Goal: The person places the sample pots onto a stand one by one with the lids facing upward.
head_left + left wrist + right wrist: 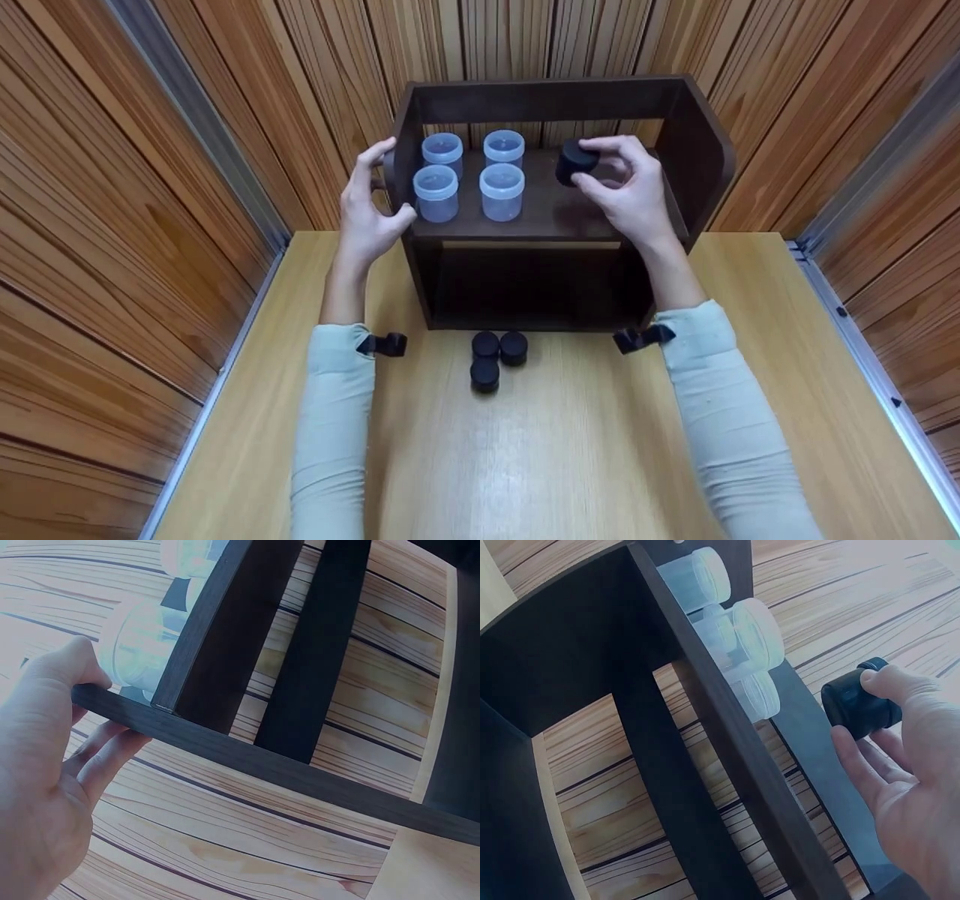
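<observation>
My right hand [636,191] pinches a small black jar [576,163] between thumb and fingers, above the right part of the upper board of a dark brown two-level shelf [547,232]. In the right wrist view the black jar [851,701] is tilted on its side and apart from the board. With thumb inside and fingers outside, my left hand [369,225] grips the left side panel [202,739] of the shelf. Several translucent lidded jars [502,193] stand in two rows on the upper board, close to the left hand.
Three more black jars [484,373] stand in a cluster on the light wooden table [517,465], before the shelf's lower compartment [532,289]. Wood-panelled walls [150,187] enclose the table at the back and sides, with metal rails [877,345] along the edges.
</observation>
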Motion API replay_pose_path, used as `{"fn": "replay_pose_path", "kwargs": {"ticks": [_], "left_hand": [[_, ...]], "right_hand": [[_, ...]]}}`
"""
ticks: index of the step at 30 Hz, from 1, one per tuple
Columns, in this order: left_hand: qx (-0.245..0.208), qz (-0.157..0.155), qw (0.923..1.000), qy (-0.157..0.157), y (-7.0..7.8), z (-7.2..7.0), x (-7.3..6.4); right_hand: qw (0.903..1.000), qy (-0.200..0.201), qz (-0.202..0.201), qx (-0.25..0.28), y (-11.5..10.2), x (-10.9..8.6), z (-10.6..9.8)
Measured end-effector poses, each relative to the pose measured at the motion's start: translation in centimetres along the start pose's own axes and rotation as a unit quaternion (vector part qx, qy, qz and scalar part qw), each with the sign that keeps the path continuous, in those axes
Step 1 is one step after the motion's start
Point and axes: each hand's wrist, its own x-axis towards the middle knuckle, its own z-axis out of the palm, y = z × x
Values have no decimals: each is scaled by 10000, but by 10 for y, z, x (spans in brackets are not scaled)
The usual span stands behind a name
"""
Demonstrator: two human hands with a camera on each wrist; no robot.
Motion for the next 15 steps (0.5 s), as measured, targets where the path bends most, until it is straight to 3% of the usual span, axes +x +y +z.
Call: {"fn": "replay_pose_path", "kwargs": {"ticks": [8,15], "left_hand": [[-13,-11,10000,-14,0,2,0],[13,-14,10000,27,0,0,1]], "right_hand": [[9996,-106,213,-128,-2,21,7],[9993,51,245,-273,0,37,13]]}}
